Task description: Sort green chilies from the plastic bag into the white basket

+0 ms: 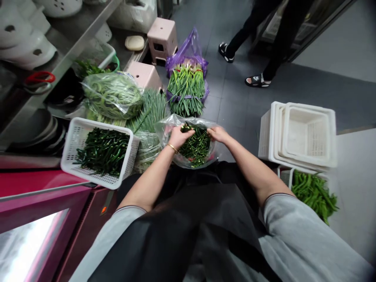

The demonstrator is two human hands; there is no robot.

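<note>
A clear plastic bag (173,121) stands open in front of my lap, with dark green chili peppers and thin green stems (196,150) inside. Over its left side, my left hand (178,138) is closed around a few dark green chili peppers (186,127), whose ends stick out past the fingers. My right hand (217,134) is at the bag's right side with its fingers pinched together; whatever lies between them is too small to tell. To the left, a white plastic basket (67,156) holds a heap of dark green chili peppers (104,152).
Garlic chives in a purple bag (188,84) lie ahead, near pink stools (162,37). Bagged greens (113,96) sit behind the basket. On the right are stacked white baskets (307,133) and lighter green peppers (314,192). A person's legs (246,33) stand on the floor ahead.
</note>
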